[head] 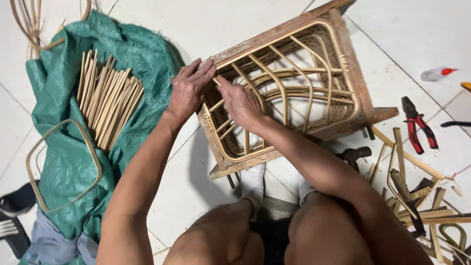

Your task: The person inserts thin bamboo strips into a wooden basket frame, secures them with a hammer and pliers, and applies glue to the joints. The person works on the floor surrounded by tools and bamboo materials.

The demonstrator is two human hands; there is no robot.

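Observation:
A half-woven rattan basket point(314, 73) sits inside a square wooden frame point(351, 64), tilted on the white tiled floor in front of my knees. My left hand point(189, 88) grips the frame's near left corner from outside. My right hand point(239, 100) reaches inside the basket rim beside it, fingers pinched on a thin rattan strip. Both hands almost touch at that corner. Curved ribs and woven bands show inside the basket.
A bundle of cut rattan sticks point(108, 100) and a bent rattan hoop point(61, 164) lie on a green tarp point(73, 162) at left. Red-handled pliers point(417, 125), a knife point(407, 196), a hammer point(353, 154), wood scraps point(427, 196) and a white tube point(436, 73) lie at right.

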